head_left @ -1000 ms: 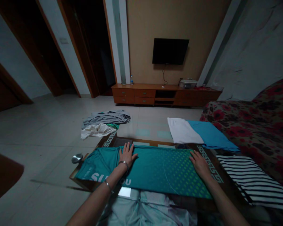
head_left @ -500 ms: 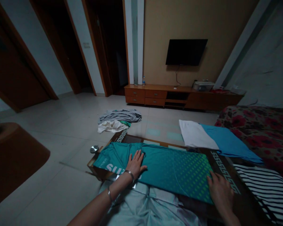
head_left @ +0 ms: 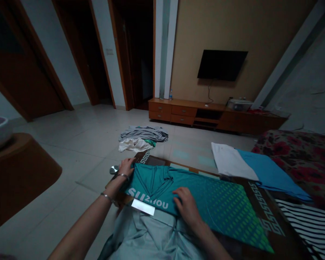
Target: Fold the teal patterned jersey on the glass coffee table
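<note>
- Closest in view are the person's pale grey trousers (head_left: 151,234), with a bright white rectangle (head_left: 142,207) just beyond them at the tabletop's near edge; I cannot tell what it is.
- The teal jersey (head_left: 219,206) lies spread on the tabletop (head_left: 262,213), across its width and hanging slightly over the near edge. It has a green dot pattern on the right part, creases by the collar at the left, and white "SUZHOU" lettering along the near edge.
- The hands are well apart. The right hand (head_left: 186,206) lies palm down on the middle of the jersey, fingers lightly bent.
- The left hand (head_left: 126,167) reaches forward to the jersey's far left edge, fingers curled at the cloth, with two thin bracelets (head_left: 116,186) on the forearm. I cannot tell whether it pinches the fabric.
- Right of the jersey, a black-and-white striped garment (head_left: 308,224) lies beside the tabletop, below a blue-and-white folded cloth (head_left: 271,173) on the floral sofa (head_left: 295,159).
- Beyond the tabletop, a heap of grey and white clothes (head_left: 143,139) lies on the tiled floor (head_left: 70,151).
- Farthest away, a wooden TV cabinet (head_left: 184,115) stands under a wall-mounted television (head_left: 222,65).
</note>
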Available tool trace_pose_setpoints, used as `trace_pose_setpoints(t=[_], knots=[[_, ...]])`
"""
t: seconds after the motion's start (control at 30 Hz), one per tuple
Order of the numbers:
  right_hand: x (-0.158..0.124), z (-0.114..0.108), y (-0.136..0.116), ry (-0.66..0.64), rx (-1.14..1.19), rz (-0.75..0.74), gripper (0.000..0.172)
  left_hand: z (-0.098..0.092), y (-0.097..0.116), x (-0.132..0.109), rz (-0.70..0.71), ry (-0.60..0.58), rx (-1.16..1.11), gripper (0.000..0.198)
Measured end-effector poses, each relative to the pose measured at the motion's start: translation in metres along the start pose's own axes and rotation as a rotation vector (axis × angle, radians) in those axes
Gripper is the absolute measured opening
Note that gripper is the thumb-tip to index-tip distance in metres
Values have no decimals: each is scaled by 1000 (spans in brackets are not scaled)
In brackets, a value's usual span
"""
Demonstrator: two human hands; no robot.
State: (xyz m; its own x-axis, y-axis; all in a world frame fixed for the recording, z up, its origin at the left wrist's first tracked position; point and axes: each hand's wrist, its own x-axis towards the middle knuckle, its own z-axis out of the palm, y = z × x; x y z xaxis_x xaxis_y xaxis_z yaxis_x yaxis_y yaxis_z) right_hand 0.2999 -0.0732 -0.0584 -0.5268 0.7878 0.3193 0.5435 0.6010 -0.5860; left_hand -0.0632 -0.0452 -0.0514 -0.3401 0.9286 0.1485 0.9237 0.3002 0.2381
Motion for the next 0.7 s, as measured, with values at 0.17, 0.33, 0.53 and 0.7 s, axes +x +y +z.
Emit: trace_pose_setpoints(t=[0.17,0.33,0.53,0.7], knots=[[36,69,-77,-144,-62,-112,27,12,-18,27,119,-125,-46,49],[61,90,-80,-205,-304,25,21,27,-30,39,26,-80,-26,29],[68,93,-70,-182,-274,-45,21,31,-35,33,-95,-4,31,24],[66,101,-75,-147,-196,-50,19,20,-28,19,-149,31,90,36]])
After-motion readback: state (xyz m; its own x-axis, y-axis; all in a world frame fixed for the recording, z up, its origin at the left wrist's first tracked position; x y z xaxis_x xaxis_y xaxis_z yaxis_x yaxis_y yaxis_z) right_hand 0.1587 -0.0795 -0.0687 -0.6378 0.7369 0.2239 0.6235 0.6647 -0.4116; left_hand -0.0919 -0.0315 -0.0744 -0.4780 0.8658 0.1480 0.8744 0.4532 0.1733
